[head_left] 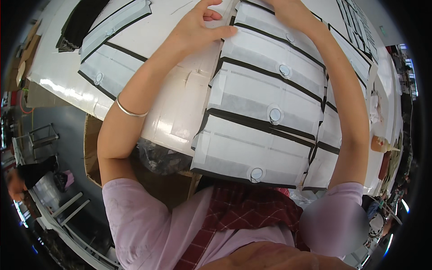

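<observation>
A long overlapping row of white fabric pieces with black edge strips and round snaps lies on the white table in front of me. My left hand is at the row's far left corner, thumb and fingers pinched on the edge of one white piece. It wears a thin silver bangle on the forearm. My right hand rests on the far end of the row at the top edge of the picture; its fingers are cut off.
A second row of the same pieces lies at the back left, beside a black stack. More pieces lie at the right. Under the table edge are a cardboard box and a plastic bag. Metal frames stand on the floor.
</observation>
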Demonstrator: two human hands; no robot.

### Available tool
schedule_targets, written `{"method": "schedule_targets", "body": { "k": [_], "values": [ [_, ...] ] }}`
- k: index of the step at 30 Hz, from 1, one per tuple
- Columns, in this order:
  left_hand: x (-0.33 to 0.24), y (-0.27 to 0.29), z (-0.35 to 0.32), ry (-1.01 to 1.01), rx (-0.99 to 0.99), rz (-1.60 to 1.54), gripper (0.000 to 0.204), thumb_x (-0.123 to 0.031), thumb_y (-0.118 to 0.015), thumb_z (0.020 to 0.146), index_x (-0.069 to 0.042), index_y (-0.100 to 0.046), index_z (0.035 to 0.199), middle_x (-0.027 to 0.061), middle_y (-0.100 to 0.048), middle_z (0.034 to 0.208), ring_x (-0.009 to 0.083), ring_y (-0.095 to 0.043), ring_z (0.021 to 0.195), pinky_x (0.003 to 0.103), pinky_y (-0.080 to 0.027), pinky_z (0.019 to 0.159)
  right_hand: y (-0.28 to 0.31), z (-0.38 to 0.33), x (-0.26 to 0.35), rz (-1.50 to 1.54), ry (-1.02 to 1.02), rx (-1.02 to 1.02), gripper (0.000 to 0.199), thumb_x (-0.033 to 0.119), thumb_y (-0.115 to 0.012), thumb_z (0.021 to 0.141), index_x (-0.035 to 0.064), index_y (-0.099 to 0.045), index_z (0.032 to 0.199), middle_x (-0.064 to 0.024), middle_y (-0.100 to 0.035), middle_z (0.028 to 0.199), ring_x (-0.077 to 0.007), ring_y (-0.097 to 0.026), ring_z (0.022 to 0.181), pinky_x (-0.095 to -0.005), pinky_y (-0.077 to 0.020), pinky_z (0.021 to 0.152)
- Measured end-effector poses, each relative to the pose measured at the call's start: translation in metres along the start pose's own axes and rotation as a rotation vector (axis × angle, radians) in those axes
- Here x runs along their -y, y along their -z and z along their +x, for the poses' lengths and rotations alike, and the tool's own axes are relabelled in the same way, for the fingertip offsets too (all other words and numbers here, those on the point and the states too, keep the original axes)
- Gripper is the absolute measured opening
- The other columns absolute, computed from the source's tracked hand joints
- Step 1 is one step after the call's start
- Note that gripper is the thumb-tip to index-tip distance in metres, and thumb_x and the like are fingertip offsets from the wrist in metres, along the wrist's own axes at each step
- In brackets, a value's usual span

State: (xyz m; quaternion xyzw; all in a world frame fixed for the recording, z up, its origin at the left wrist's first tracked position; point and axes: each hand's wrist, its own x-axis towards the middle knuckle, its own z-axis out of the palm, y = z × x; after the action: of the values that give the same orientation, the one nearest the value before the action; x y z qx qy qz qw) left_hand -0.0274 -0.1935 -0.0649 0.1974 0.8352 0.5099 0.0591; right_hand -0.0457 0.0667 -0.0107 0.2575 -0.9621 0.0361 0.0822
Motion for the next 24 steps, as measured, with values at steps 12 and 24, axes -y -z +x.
{"method": "schedule_targets", "body": {
  "k": [12,24],
  "values": [
    [-0.024,0.003,-0.012,-0.032,0.244,0.122,0.086,-0.038,-0.082,0.078,-0.019,-0.042,0.152,0.0173,-0.048,0.146,0.0294,-0.04,0.14,0.04,-0.027,0.117,0.135,-0.165,0.031,0.018,-0.05,-0.151,0.033,0.003,-0.054,0.095,0.0031,-0.062,0.127,-0.0158,-0.068,0.113,-0.0296,-0.066,0.1,-0.0399,-0.0529,0.085],
    [-0.037,0.026,0.003,-0.158,0.015,-0.082,0.05,-0.018,-0.063,0.099,-0.005,-0.046,0.145,0.0082,-0.069,0.119,0.0152,-0.061,0.116,0.031,-0.037,0.11,0.113,-0.525,0.057,0.459,-1.043,-0.385,0.021,0.025,-0.071,0.094,0.0046,-0.072,0.098,0.0045,-0.065,0.081,-0.0036,-0.054,0.074,-0.0212,-0.0401,0.064]
  ]
}}
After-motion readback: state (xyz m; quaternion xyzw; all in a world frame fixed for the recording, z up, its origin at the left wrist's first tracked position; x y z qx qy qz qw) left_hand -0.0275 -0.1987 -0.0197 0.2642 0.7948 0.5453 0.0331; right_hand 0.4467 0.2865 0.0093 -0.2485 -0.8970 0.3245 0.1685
